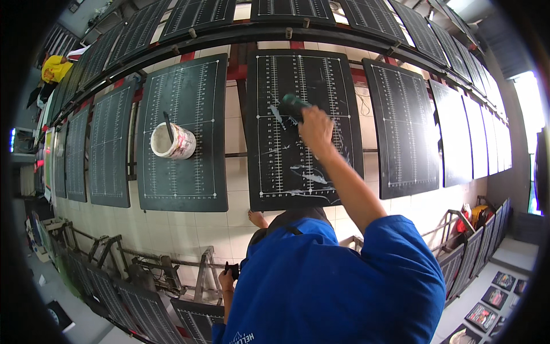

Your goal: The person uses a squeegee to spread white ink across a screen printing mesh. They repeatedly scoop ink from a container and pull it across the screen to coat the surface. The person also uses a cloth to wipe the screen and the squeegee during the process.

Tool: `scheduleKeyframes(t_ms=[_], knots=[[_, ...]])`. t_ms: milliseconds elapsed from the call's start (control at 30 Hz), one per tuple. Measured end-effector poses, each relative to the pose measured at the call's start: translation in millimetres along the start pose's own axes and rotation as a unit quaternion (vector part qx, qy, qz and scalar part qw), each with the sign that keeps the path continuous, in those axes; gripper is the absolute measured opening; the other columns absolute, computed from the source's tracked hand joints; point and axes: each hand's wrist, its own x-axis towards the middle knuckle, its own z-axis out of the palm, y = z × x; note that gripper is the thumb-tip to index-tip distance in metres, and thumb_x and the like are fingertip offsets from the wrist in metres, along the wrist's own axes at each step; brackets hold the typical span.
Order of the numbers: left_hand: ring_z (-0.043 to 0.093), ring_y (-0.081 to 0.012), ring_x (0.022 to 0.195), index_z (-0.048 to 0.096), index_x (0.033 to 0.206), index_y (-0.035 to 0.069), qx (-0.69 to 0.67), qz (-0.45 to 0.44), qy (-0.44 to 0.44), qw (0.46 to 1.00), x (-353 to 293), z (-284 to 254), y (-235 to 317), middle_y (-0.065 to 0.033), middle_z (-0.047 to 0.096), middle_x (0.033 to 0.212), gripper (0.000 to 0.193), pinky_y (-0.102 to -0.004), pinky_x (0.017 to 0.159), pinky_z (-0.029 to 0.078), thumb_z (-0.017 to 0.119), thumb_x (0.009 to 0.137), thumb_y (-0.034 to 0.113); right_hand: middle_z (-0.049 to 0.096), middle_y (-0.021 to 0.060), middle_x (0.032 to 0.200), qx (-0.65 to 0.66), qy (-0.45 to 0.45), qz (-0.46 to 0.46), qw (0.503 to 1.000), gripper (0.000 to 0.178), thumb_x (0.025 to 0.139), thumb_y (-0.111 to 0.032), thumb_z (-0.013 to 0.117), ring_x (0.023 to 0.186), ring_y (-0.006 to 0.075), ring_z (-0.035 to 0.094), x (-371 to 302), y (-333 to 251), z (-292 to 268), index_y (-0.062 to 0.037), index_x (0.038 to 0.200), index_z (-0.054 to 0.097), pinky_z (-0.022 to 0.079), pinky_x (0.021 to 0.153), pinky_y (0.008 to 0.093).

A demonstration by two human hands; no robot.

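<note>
In front of me lies a black printing board (309, 155) with white ruler-like scales, smeared with pale streaks (309, 175) along its near edge and left of centre. My right hand (317, 132) reaches over its middle, closed around a dark green tool (294, 107) held at the board. The tool's working end is too blurred to make out. Low at my left side, my left hand (227, 281) is closed on a small black object (232, 270) whose kind I cannot tell; my body partly hides that arm.
A stained white bucket (182, 143) with a dark-handled implement (168, 125) in it stands on the neighbouring left board (154, 195). More boards run left and right, and another row lies beyond a dark rail (229, 35). Metal frames (166, 272) stand behind me. A person in yellow (56, 69) is far left.
</note>
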Motion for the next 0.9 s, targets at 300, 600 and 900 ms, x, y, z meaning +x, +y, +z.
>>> scheduleKeyframes(t_ms=[300, 600, 900], knots=[[0.063, -0.0185, 0.068, 0.068, 0.09, -0.008, 0.027, 0.189, -0.032, 0.981, 195, -70, 18, -0.009, 0.066, 0.075, 0.033, -0.0369, 0.06, 0.049, 0.063, 0.084, 0.025, 0.066, 0.0056, 0.119, 0.101, -0.114, -0.055, 0.987, 0.048, 0.071, -0.013, 0.074, 0.113, 0.025, 0.062, -183, -62, -46, -0.0111, 0.118, 0.066, 0.051, 0.093, 0.0384], [0.068, -0.0281, 0.075, 0.068, 0.098, -0.006, 0.121, 0.217, -0.066, 0.967, 203, -63, 112, -0.018, 0.07, 0.085, 0.032, -0.0385, 0.066, 0.051, 0.063, 0.085, 0.023, 0.067, 0.0048, 0.116, 0.082, -0.089, -0.096, 0.988, 0.049, 0.066, -0.004, 0.072, 0.11, 0.0244, 0.063, -220, -38, -49, -0.0114, 0.115, 0.068, 0.05, 0.093, 0.0374], [0.069, -0.0347, 0.082, 0.068, 0.1, -0.006, 0.24, 0.175, -0.078, 0.952, 193, -64, 148, -0.0207, 0.071, 0.089, 0.032, -0.0422, 0.072, 0.052, 0.065, 0.085, 0.023, 0.067, 0.006, 0.119, 0.065, -0.05, -0.128, 0.988, 0.05, 0.067, -0.002, 0.068, 0.111, 0.0255, 0.062, -69, -48, -1, -0.0104, 0.116, 0.067, 0.05, 0.094, 0.0391]])
